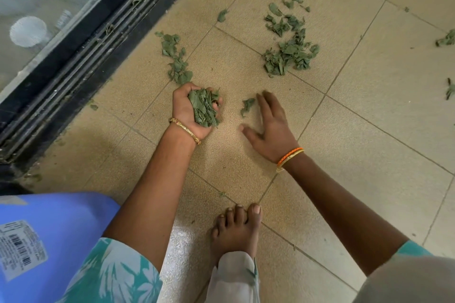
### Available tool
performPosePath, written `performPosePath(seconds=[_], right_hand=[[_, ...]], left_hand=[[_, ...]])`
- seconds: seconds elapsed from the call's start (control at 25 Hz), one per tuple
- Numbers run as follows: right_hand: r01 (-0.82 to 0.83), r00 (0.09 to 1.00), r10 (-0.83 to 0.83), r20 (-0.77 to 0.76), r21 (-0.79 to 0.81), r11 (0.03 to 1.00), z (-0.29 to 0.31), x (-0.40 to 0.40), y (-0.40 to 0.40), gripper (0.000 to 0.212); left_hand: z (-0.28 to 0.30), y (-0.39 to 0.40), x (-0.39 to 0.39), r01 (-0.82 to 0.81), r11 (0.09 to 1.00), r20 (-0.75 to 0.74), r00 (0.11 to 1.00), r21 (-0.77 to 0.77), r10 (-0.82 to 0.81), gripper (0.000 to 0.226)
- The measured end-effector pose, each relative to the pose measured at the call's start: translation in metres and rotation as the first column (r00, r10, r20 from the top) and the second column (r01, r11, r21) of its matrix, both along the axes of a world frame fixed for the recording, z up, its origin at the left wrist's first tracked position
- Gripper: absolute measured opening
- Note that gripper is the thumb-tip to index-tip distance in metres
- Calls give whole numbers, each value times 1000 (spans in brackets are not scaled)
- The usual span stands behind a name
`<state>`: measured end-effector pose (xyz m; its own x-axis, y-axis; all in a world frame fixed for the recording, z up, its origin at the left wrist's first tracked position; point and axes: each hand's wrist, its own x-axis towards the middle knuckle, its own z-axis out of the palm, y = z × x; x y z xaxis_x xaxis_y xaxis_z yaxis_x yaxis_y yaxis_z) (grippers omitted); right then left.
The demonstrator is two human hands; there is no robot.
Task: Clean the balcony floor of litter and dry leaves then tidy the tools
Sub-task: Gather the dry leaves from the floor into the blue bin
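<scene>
barcode sticker (21, 249) on the blue bin (69, 224); its print is unreadable.

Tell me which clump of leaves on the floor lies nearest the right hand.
The small leaf clump just beside the right hand fingertips, between both hands. The big pile and the strip by the door track lie farther off.

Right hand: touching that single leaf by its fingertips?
Cannot tell. In the head view the right hand has blurred fingertips that meet the single leaf at its edge; no clear contact or gap.

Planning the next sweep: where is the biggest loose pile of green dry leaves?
In the head view, the biggest pile of green dry leaves lies on the beige tiled floor, ahead of the open right hand, upper right of centre.
</scene>
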<state>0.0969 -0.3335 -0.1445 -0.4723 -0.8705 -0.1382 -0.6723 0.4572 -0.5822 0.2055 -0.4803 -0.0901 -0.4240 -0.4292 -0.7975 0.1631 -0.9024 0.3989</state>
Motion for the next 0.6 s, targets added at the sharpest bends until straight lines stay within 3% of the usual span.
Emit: performPosePath(seconds=[0.08, 0.2, 0.32, 0.44, 0.52, 0.6], right_hand=[[-77, 997, 76, -30, -34, 996, -6, 9, -14, 71], [-218, 961, 191, -197, -124, 968, -18, 22, -27, 46], [-271, 925, 192, -327, -216, 938, -26, 27, -8, 29], [-283, 902, 168, -398, -249, 926, -20, 23, -1, 30], [-246, 921, 141, -363, -263, 933, -11, 22, -8, 27], [-108, 985, 55, -162, -337, 935, 5, 19, -15, 25]], left_hand=[[-1, 3, 2, 11, 1000, 7, 1000, -4, -11, 22], [-2, 7, 5, 34, 999, 21, 999, -13, -34, 24], [-2, 9, 7, 41, 999, 28, 999, -23, -41, 26], [-2, 14, 5, 11, 1000, 0, 1000, 18, -11, 23], [-1, 10, 4, -6, 999, -42, 999, 35, 8, 16], [2, 16, 8, 3, 1000, -7, 1000, 16, -3, 13]])
